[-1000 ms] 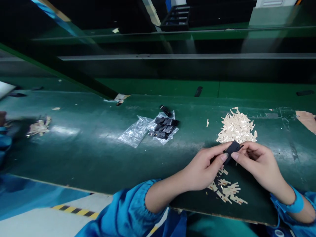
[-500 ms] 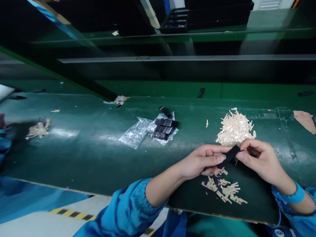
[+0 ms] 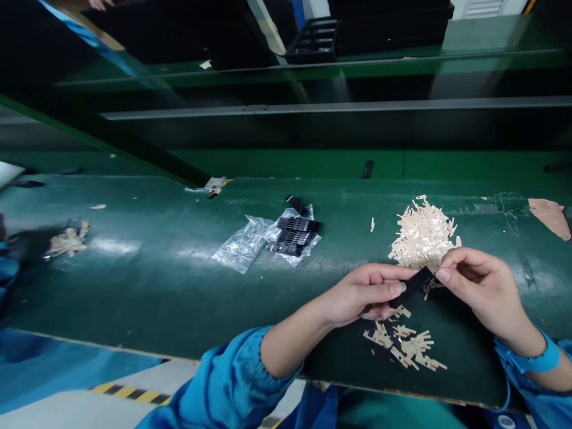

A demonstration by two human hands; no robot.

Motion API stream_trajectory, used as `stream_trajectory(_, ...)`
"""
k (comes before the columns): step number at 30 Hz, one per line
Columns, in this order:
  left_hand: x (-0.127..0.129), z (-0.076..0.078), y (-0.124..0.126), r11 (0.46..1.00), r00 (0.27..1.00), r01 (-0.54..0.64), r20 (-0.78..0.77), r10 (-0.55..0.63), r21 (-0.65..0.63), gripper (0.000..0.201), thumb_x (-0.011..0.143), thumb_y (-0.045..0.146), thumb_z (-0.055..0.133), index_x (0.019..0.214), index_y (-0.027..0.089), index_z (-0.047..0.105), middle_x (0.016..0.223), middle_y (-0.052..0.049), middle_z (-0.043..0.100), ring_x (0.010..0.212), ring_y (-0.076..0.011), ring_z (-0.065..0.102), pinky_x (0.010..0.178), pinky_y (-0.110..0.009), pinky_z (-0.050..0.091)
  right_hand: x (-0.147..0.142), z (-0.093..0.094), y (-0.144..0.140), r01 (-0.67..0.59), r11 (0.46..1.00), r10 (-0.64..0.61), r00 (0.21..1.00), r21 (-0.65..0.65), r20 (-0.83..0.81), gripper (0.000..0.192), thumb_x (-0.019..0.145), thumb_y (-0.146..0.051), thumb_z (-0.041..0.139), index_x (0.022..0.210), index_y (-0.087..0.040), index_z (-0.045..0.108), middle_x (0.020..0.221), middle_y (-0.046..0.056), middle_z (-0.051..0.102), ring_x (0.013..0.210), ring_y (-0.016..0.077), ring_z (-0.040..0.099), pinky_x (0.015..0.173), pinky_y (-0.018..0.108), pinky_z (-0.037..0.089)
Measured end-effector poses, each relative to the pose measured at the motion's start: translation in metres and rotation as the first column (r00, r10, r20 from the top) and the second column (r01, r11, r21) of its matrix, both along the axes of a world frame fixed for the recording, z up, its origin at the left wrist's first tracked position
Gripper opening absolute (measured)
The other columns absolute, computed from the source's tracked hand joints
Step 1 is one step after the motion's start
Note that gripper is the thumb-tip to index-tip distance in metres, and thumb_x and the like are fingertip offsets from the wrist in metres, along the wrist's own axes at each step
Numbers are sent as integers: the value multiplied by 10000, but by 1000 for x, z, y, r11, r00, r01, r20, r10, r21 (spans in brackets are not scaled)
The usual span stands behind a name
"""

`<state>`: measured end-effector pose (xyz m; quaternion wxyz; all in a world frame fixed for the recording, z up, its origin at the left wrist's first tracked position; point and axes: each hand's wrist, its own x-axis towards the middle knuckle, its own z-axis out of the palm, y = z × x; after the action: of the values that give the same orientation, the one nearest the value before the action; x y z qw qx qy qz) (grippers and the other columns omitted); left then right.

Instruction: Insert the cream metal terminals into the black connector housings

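Observation:
My left hand [image 3: 357, 296] is closed around a black rectangular piece [image 3: 412, 287], thumb on top and fingers beneath, and holds it tilted above the table. Just off the piece's upper right end, my right hand [image 3: 485, 292] has thumb and forefinger pinched together. Whatever sits in that pinch is too small to make out. Behind both hands lies a heap of small cream-coloured flat strips [image 3: 422, 232]. Nearer my body, a looser scatter of cream pieces with holes [image 3: 415, 345] lies below my left fingertips.
Several black slotted parts [image 3: 297, 229] rest on clear plastic beside a clear plastic bag [image 3: 245, 241]. Another small pile [image 3: 67, 238] lies far left near a person's blue sleeve [image 3: 8, 262]. A green slanted post [image 3: 179, 167] meets the green table [image 3: 156, 298]. Black trays [image 3: 313, 39] stand on the shelf.
My right hand has drawn slightly right, away from the end of the black piece. The left hand keeps its hold, and the camera view has shifted a little.

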<state>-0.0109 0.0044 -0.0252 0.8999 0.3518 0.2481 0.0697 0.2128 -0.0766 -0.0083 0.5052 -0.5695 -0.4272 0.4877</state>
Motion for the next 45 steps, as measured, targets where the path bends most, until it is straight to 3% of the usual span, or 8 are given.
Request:
stream_trajectory(8, -7, 4, 8, 972, 989, 145, 1, -148, 183, 509, 930, 461, 716, 1350, 174, 697, 650, 33, 518, 506, -69, 393, 436, -187, 244, 9, 0, 8, -228, 967, 219, 971, -113, -92, 319, 792, -395, 881, 752, -194, 637, 662, -26, 581, 586, 115, 508, 533, 220, 395)
stream_trajectory(14, -11, 18, 18, 769, 877, 457, -79, -474, 447, 405, 1001, 279, 610, 1392, 171, 604, 593, 69, 471, 475, -88, 338, 457, -227, 277, 12, 1, 10, -785, 540, 716, 618, -302, -326, 338, 911, -474, 745, 775, -168, 699, 630, -2, 633, 547, 114, 543, 541, 237, 377)
stream_trajectory(16, -8, 18, 16, 786, 919, 383, -111, -379, 485, 486, 988, 285, 628, 1450, 178, 521, 628, 68, 498, 501, -98, 392, 474, -228, 314, 11, -1, 10, -745, 577, 699, 663, -334, -270, 362, 900, -484, 752, 731, -169, 695, 595, -8, 618, 533, 117, 553, 536, 238, 382)
stream_trajectory(18, -3, 15, 13, 784, 985, 150, -156, -69, 603, 546, 980, 325, 639, 1482, 188, 475, 734, 38, 555, 600, -117, 486, 546, -241, 392, 15, -2, 12, -552, 761, 543, 829, -340, -131, 390, 904, -514, 734, 717, -173, 699, 552, -21, 576, 500, 111, 512, 506, 236, 364)
stream_trajectory(22, -2, 10, 15, 568, 893, -92, -185, 410, 818, 481, 1006, 358, 580, 1449, 187, 503, 846, 12, 579, 663, -117, 497, 636, -267, 437, 22, -3, 17, -92, 961, 128, 984, -261, 127, 444, 939, -573, 644, 1079, -167, 754, 642, 7, 634, 496, 131, 480, 456, 258, 343)
stream_trajectory(28, -12, 18, 19, 280, 901, 382, -422, 98, 881, 145, 941, 305, 671, 1025, 227, 760, 858, -5, 623, 736, -145, 584, 638, -271, 414, 0, -9, 2, -445, 835, 550, 660, -324, 512, 199, 901, -394, 736, 1025, -245, 777, 631, -20, 642, 554, 167, 584, 543, 295, 376)
stream_trajectory(32, -12, 21, 15, 104, 863, 503, -504, -14, 858, 149, 923, 289, 718, 1056, 230, 753, 949, -28, 648, 913, -210, 635, 743, -313, 436, -17, -14, -7, -496, 783, 596, 428, -375, 679, 115, 877, -255, 730, 983, -241, 773, 646, -7, 682, 571, 190, 621, 561, 310, 346)
stream_trajectory(45, -7, 12, 12, 41, 838, 544, -545, 14, 838, 106, 942, 300, 723, 877, 218, 708, 906, -18, 616, 906, -205, 614, 707, -301, 395, -15, -21, -12, -433, 840, 506, 413, -326, 757, 135, 919, -247, 604, 962, -235, 731, 626, -2, 678, 547, 199, 634, 553, 309, 327)
